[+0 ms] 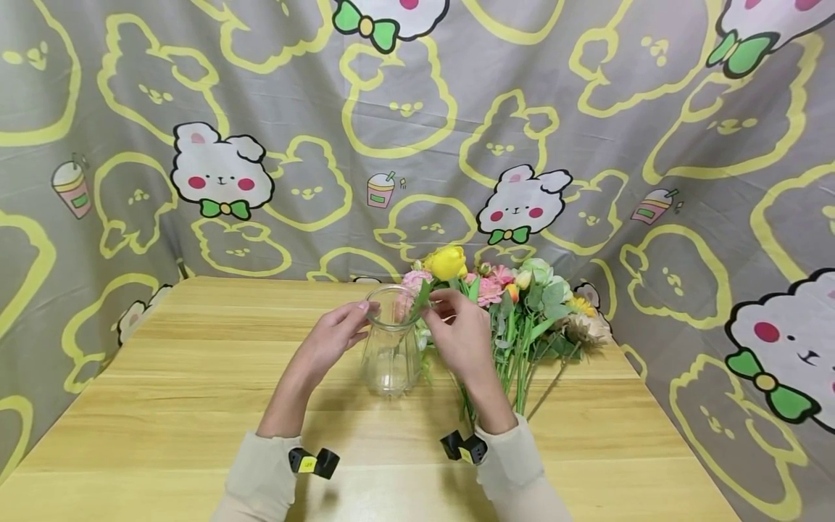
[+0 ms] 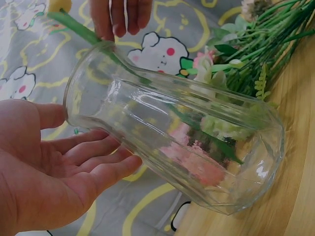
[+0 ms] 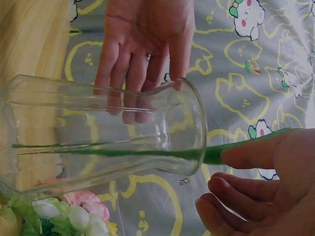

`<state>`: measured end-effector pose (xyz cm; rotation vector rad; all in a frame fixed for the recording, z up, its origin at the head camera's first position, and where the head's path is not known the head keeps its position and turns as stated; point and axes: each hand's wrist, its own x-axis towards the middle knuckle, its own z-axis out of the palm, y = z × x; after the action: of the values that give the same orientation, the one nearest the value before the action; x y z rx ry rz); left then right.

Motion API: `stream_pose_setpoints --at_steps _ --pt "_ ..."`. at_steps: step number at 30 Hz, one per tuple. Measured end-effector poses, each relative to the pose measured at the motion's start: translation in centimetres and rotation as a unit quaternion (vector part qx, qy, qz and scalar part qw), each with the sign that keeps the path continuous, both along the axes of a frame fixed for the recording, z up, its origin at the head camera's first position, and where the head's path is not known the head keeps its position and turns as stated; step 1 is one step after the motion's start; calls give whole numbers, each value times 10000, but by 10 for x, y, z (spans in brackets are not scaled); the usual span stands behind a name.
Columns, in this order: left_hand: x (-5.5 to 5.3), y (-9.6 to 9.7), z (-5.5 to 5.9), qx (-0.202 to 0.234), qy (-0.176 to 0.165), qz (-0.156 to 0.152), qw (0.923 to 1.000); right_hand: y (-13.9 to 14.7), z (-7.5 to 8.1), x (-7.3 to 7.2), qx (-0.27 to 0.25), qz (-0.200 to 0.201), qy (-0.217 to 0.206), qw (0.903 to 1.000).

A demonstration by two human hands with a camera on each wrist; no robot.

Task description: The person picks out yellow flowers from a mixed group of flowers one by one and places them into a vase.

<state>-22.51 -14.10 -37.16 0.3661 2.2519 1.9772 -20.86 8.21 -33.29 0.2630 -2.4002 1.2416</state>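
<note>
A clear glass vase (image 1: 391, 362) stands upright on the table, with a wide round rim. My left hand (image 1: 331, 335) holds it from the left, thumb at the rim and fingers along the neck, as the left wrist view shows. At the other side of the mouth my right hand (image 1: 462, 333) pinches a flower's green stem (image 3: 214, 155) between thumb and fingers. This stem runs down inside the vase toward its bottom. Just above the right hand is the yellow tulip bloom (image 1: 446, 262), and a green leaf (image 1: 424, 292) stands by the fingers.
Right of the vase lies a pile of flowers (image 1: 522, 312) in pink, white, orange and yellow, its long stems pointing to the table's front. The wooden table (image 1: 215, 362) is ringed by a grey curtain (image 1: 293, 94) with cartoon rabbits.
</note>
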Motion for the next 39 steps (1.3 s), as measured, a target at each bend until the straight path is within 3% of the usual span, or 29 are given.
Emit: stream_pose_setpoints --at_steps 7,19,29,39 --pt "0 -1 0 12 -3 -31 10000 13 3 -1 170 -38 32 9998" --pt "0 -1 -1 -42 -27 0 10000 55 9 -7 25 -411 -495 9979" --pt "-2 0 -1 30 -4 -34 10000 110 10 -14 -136 -1064 -558 9927" --pt "-2 0 -2 -29 30 -68 10000 143 12 -14 -223 -1629 -555 9848"
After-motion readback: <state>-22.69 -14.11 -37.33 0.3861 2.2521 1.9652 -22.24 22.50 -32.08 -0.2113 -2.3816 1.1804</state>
